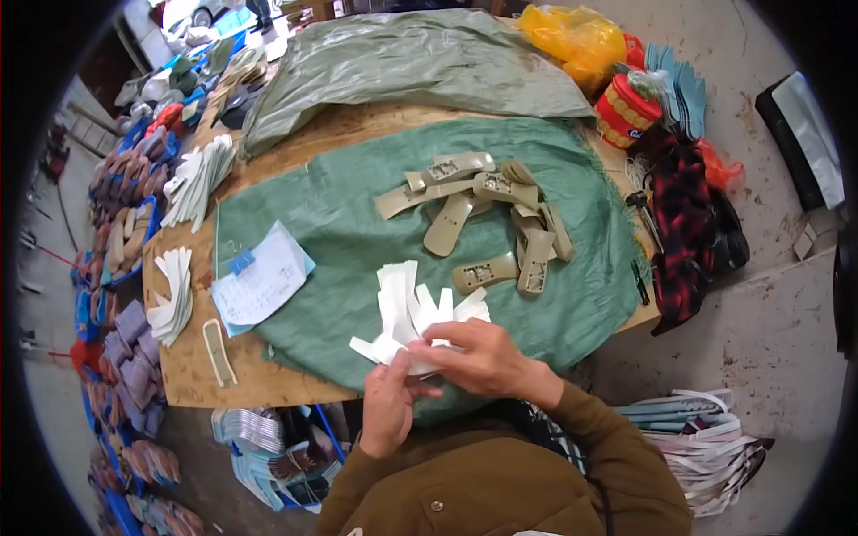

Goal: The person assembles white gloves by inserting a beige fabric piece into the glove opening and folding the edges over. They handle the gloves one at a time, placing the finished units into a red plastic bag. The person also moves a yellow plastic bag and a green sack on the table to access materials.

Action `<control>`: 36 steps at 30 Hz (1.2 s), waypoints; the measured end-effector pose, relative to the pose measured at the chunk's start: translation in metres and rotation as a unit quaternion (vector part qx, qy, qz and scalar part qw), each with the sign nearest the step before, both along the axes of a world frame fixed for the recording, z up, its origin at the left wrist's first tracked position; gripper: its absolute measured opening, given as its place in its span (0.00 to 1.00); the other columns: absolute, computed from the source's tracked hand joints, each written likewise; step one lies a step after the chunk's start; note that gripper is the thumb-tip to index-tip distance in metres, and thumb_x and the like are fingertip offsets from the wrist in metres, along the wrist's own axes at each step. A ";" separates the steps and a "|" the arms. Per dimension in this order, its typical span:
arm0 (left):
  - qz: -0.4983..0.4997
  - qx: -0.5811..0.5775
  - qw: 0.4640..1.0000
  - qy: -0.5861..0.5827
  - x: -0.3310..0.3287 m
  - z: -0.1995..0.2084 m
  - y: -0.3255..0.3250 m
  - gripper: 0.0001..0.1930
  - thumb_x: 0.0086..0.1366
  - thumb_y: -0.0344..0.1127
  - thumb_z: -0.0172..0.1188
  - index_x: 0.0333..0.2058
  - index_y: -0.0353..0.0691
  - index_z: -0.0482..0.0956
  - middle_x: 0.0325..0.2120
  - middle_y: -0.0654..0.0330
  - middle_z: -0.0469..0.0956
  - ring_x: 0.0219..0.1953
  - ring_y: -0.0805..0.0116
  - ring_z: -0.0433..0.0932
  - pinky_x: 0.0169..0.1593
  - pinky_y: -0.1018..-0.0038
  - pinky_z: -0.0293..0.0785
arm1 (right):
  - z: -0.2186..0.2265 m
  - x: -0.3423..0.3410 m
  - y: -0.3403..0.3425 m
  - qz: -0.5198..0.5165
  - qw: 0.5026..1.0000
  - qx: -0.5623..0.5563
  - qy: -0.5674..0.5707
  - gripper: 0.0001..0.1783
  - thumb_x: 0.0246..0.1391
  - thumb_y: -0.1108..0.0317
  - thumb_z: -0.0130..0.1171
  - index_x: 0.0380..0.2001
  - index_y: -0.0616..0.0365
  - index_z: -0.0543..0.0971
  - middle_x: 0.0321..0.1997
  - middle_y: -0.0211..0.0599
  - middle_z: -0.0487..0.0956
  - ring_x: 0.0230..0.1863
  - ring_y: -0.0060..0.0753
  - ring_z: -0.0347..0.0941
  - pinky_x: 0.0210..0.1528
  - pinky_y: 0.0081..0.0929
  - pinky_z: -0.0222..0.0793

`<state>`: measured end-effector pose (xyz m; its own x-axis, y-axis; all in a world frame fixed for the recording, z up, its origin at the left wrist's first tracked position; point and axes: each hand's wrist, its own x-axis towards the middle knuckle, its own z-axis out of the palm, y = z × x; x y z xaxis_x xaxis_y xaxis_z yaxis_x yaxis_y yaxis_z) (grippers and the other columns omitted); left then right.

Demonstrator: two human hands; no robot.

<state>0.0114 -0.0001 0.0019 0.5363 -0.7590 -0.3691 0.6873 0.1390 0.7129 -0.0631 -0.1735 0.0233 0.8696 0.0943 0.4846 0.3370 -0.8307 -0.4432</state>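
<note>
Close to the table's near edge, my left hand (390, 409) pinches a white strip (387, 347) between thumb and fingers. My right hand (483, 355) is bent over the same white material from the other side, its fingertips closed on it beside the left thumb. A loose fan of more white strips (399, 290) spreads on the green cloth (340, 192) just beyond my fingers. Farther off lies a pile of khaki moulded pieces (448, 225), long and flat with a recessed, studded end. One such piece (485, 272) rests nearest my right hand.
Handwritten sheets (259, 284) with a blue clip lie left, near white strip bundles (174, 295) and a pale elongated frame (218, 352). A grey-green sheet (402, 67) covers the far side. A yellow bag (572, 40) and red tub (626, 109) stand far right. Strips (702, 447) hang lower right.
</note>
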 end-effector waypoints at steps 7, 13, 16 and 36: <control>0.067 -0.074 0.995 0.032 0.033 0.010 0.001 0.20 0.74 0.43 0.49 0.56 0.34 0.70 0.53 0.54 0.76 0.50 0.67 0.78 0.45 0.74 0.80 | -0.040 -0.041 -0.059 -0.528 0.844 0.087 0.020 0.32 0.55 0.60 0.64 0.59 0.63 0.66 0.53 0.51 0.70 0.54 0.56 0.68 0.58 0.43 0.63; 0.124 -0.112 0.984 0.065 0.041 0.014 0.014 0.19 0.74 0.38 0.48 0.58 0.32 0.67 0.58 0.48 0.70 0.58 0.61 0.72 0.63 0.68 0.72 | -0.082 -0.048 -0.082 -0.540 0.833 0.103 0.063 0.38 0.53 0.61 0.64 0.64 0.62 0.61 0.57 0.51 0.71 0.54 0.53 0.68 0.58 0.42 0.64; 0.138 -0.167 0.968 0.126 0.043 0.012 0.025 0.19 0.74 0.37 0.47 0.58 0.32 0.66 0.59 0.45 0.68 0.61 0.57 0.69 0.66 0.64 0.68 | -0.087 -0.065 -0.097 -0.470 0.810 0.350 0.020 0.37 0.54 0.64 0.60 0.65 0.61 0.60 0.59 0.48 0.72 0.53 0.43 0.71 0.56 0.37 0.68; 0.198 -0.240 0.939 0.148 0.054 0.026 0.040 0.20 0.74 0.42 0.46 0.59 0.39 0.62 0.64 0.44 0.61 0.63 0.54 0.67 0.66 0.59 0.68 | -0.061 -0.118 -0.072 -0.436 0.859 0.265 0.037 0.15 0.59 0.71 0.55 0.49 0.65 0.73 0.45 0.47 0.76 0.45 0.44 0.72 0.50 0.34 0.66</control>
<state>0.0651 0.0402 0.0275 0.7396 -0.6388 -0.2121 0.6719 0.6820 0.2889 -0.1808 -0.2454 -0.0373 0.5275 -0.8262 0.1978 -0.3569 -0.4269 -0.8309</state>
